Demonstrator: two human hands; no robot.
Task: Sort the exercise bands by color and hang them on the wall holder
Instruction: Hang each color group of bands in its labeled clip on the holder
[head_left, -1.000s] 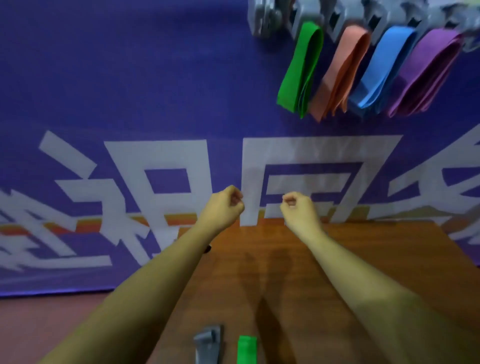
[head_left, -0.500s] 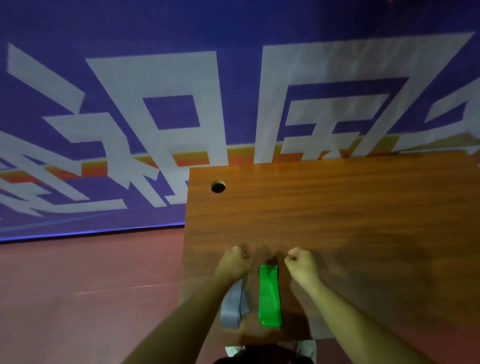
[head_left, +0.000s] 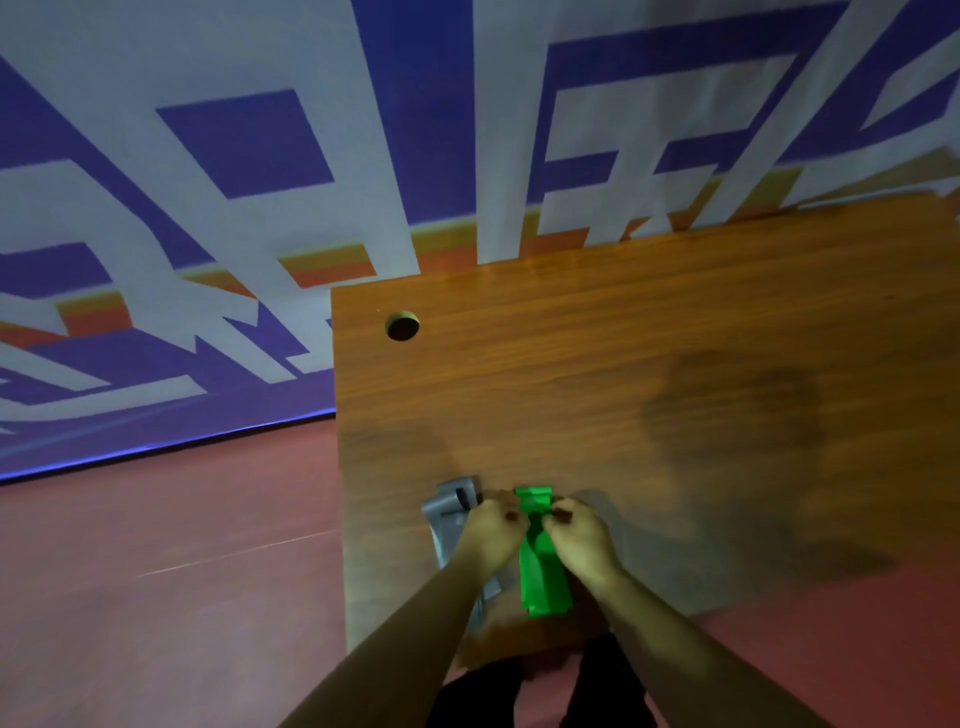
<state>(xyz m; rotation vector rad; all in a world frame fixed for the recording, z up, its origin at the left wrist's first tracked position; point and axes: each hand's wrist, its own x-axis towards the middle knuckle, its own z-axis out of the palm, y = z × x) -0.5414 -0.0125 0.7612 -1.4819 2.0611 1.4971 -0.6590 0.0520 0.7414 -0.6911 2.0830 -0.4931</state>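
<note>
Where the two forearms meet low in the middle of the frame, we see the green band (head_left: 543, 577) lying lengthwise on the wooden table (head_left: 675, 338), close to its near edge. The left hand (head_left: 491, 530) and the right hand (head_left: 582, 535) both have their fingers curled, and each pinches the band near its upper end, one on either side; its lower end lies flat on the wood. Just to the left, partly under the left hand and wrist, lies a grey band (head_left: 449, 519), near the table's left edge.

Above the hands the wood runs on toward the upper right, marked by a broad dark shadow right of centre. We find a round hole (head_left: 401, 326) near the table's far left corner. The far edge meets a purple and white banner (head_left: 208, 156) with orange stripes, which fills the top of the frame. A reddish floor (head_left: 156, 571) spreads across the lower left and shows again at the lower right. Dark clothing (head_left: 467, 696) appears at the bottom between the forearms.
</note>
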